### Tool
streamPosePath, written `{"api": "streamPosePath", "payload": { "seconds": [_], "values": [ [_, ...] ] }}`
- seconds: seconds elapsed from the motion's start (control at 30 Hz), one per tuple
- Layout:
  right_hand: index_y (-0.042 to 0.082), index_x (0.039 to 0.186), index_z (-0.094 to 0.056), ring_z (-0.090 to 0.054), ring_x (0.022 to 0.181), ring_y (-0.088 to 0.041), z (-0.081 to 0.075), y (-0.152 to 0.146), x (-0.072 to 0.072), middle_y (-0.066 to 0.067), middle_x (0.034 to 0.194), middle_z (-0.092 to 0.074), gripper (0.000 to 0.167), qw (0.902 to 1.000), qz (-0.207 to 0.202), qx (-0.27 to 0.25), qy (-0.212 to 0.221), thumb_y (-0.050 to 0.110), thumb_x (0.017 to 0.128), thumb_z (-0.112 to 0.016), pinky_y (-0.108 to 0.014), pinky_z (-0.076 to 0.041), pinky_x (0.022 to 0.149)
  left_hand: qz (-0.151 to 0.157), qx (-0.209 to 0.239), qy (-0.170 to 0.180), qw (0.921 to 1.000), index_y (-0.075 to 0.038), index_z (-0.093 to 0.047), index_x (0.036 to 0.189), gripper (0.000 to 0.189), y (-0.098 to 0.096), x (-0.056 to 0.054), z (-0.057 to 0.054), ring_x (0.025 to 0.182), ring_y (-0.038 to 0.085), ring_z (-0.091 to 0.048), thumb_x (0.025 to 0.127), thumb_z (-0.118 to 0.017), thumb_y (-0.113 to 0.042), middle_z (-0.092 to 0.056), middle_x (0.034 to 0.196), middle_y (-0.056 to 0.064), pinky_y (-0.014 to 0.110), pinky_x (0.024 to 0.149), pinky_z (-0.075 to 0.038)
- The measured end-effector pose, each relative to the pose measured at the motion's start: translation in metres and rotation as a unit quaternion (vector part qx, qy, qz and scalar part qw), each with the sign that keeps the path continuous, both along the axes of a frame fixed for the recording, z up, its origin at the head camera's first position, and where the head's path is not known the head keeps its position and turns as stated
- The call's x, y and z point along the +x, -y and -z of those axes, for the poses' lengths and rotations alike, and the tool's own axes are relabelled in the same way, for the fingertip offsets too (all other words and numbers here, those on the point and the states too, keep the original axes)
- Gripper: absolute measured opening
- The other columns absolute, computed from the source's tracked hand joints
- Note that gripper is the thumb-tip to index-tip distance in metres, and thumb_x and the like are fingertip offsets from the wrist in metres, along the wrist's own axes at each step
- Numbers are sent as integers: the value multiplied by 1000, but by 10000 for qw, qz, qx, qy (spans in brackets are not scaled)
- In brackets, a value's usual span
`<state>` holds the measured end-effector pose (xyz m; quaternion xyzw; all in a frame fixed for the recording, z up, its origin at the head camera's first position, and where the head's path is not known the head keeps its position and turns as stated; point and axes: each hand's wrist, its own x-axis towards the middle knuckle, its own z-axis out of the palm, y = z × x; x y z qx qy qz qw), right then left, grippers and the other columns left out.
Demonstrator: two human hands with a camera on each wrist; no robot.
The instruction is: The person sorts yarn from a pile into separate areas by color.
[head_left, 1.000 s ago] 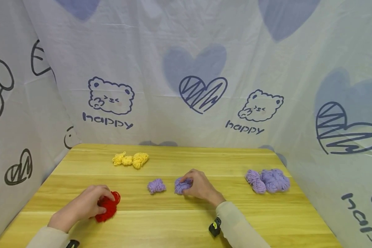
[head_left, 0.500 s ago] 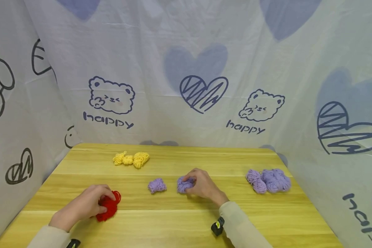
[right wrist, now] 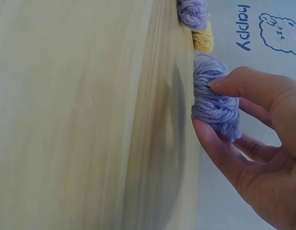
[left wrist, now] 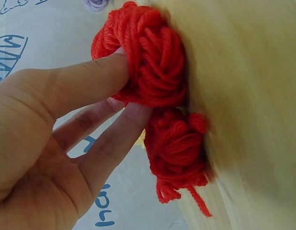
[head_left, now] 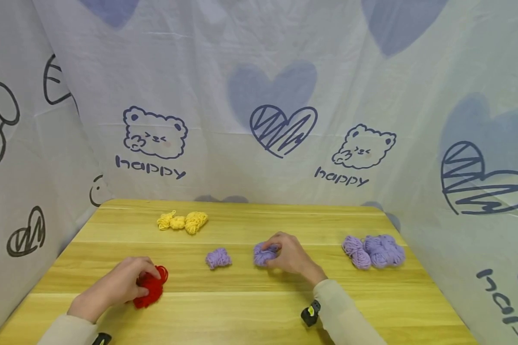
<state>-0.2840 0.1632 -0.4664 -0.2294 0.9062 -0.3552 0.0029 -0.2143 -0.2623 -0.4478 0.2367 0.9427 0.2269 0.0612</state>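
My left hand (head_left: 114, 286) pinches a ball of red yarn (left wrist: 155, 62) on the left of the table, thumb on one side and fingertips on the other. A second red yarn ball (left wrist: 176, 151), with loose strand ends, lies right beside it in the left wrist view; in the head view the hand partly hides them. Near the table's middle, my right hand (head_left: 290, 256) holds a small purple yarn bundle (right wrist: 212, 98) between thumb and fingers, close over the tabletop. Left of it rests another small purple yarn bundle (head_left: 218, 258).
Yellow yarn balls (head_left: 195, 223) lie in a row at the back left of the wooden table (head_left: 241, 316). Several purple yarn balls (head_left: 384, 251) sit grouped near the right edge. A white printed cloth (head_left: 216, 96) hangs behind the table and along both sides.
My right hand has moved a little to the right with the purple yarn bundle, widening its distance from the other small purple one. The left hand stays on the red yarn.
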Motion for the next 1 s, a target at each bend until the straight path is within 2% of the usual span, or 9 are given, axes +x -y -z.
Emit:
{"api": "streamPosePath", "payload": {
  "seconds": [0.37,1.0],
  "values": [
    [16,101,-80,-66,105,-24,-1,-13,-2,-5,110,-70,28,9998,136,24,-139,10,75,-89,-40,-59,87,66,23,18,10000,-13,-80,100,31,0,2,1,85,11,-63,74,-88,1,-69,98,-1,28,71,-57],
    [15,101,-80,-66,101,-24,-1,-42,-4,-6,109,-70,28,9992,350,140,-96,9,75,-89,-39,-59,86,86,63,29,9999,-13,-80,100,31,0,1,1,86,13,-64,73,-88,1,-69,98,-1,28,71,-58]
  ]
}}
